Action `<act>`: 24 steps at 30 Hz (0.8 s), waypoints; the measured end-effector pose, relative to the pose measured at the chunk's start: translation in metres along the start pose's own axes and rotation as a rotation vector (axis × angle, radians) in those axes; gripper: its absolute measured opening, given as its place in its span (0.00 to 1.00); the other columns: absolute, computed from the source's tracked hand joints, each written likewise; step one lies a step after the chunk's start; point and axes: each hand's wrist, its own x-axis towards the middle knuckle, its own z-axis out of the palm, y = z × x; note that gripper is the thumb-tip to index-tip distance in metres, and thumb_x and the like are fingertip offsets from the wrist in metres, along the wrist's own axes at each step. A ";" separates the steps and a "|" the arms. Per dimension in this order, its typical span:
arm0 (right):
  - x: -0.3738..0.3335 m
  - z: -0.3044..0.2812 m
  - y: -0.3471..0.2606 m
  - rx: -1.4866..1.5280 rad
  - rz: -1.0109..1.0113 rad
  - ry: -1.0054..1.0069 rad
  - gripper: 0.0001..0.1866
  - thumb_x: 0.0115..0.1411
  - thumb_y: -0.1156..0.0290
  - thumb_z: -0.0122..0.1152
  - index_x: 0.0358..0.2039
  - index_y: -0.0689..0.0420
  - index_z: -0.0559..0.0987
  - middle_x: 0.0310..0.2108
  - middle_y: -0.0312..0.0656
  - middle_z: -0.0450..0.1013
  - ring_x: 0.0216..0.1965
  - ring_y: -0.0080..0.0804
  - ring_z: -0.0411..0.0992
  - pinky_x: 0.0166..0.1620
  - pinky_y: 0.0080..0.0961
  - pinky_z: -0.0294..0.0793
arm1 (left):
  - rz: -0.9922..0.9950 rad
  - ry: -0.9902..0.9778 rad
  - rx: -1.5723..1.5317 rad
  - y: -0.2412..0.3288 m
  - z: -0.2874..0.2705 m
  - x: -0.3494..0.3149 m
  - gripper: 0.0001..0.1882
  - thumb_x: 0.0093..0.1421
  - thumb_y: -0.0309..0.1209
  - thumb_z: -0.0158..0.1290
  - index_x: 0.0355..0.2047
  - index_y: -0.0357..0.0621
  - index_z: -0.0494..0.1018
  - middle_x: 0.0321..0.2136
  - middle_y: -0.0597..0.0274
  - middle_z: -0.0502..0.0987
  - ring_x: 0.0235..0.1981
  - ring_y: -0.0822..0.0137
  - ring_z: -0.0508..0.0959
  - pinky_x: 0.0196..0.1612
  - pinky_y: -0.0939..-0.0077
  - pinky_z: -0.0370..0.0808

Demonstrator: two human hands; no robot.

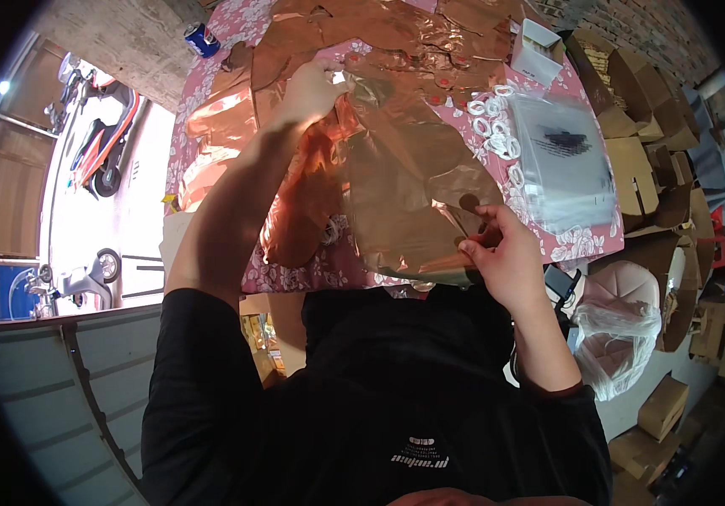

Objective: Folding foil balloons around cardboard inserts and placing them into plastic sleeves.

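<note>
A flat, deflated copper-coloured foil balloon (404, 181) lies spread in front of me, its lower part near the table's front edge. My right hand (506, 253) pinches its lower right edge between thumb and fingers, beside a small rounded tab. At its upper left, my left hand (312, 88) is closed on the foil; the fingertips are partly hidden. Under my left forearm hangs more crumpled, shiny orange foil (299, 219). Further copper foil pieces (320, 29) cover the far side of the table.
White coiled rings (497, 126) lie right of the balloon, beside a stack of clear plastic bags (565, 160). A white box (537, 52) and a blue can (202, 40) stand on the pink floral tablecloth (577, 244). Cardboard boxes (632, 177) and a plastic-wrapped chair (619, 316) are at right.
</note>
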 end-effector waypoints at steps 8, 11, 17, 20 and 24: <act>0.005 0.003 0.003 -0.119 -0.051 0.039 0.26 0.57 0.74 0.79 0.57 0.60 0.81 0.37 0.47 0.86 0.40 0.45 0.86 0.44 0.38 0.83 | 0.032 0.108 0.170 -0.012 0.011 0.007 0.21 0.61 0.32 0.72 0.52 0.36 0.82 0.39 0.52 0.88 0.42 0.62 0.88 0.47 0.66 0.82; 0.005 0.002 0.002 -0.214 -0.086 0.067 0.26 0.58 0.73 0.78 0.56 0.60 0.81 0.38 0.47 0.86 0.41 0.47 0.86 0.45 0.40 0.83 | 0.053 0.130 0.191 -0.002 0.008 0.001 0.20 0.61 0.37 0.71 0.50 0.42 0.84 0.45 0.45 0.87 0.49 0.44 0.86 0.52 0.53 0.82; 0.005 0.005 -0.001 -0.291 -0.132 0.083 0.30 0.53 0.70 0.82 0.56 0.59 0.81 0.38 0.47 0.85 0.42 0.49 0.84 0.46 0.45 0.82 | 0.090 0.149 0.327 0.002 0.006 -0.003 0.19 0.62 0.35 0.69 0.51 0.43 0.83 0.43 0.45 0.87 0.47 0.43 0.86 0.51 0.54 0.81; 0.003 0.005 -0.003 -0.334 -0.138 0.104 0.32 0.50 0.70 0.83 0.56 0.58 0.81 0.38 0.46 0.84 0.44 0.50 0.83 0.47 0.46 0.81 | 0.115 0.167 0.354 0.000 0.007 -0.003 0.18 0.63 0.35 0.68 0.51 0.41 0.83 0.42 0.44 0.87 0.46 0.42 0.86 0.51 0.54 0.81; 0.002 0.007 0.000 -0.370 -0.207 0.134 0.35 0.47 0.72 0.84 0.57 0.59 0.80 0.43 0.47 0.81 0.46 0.51 0.80 0.49 0.46 0.79 | 0.118 0.149 0.376 0.006 0.010 -0.002 0.19 0.63 0.35 0.68 0.51 0.40 0.83 0.43 0.42 0.86 0.47 0.41 0.85 0.51 0.53 0.80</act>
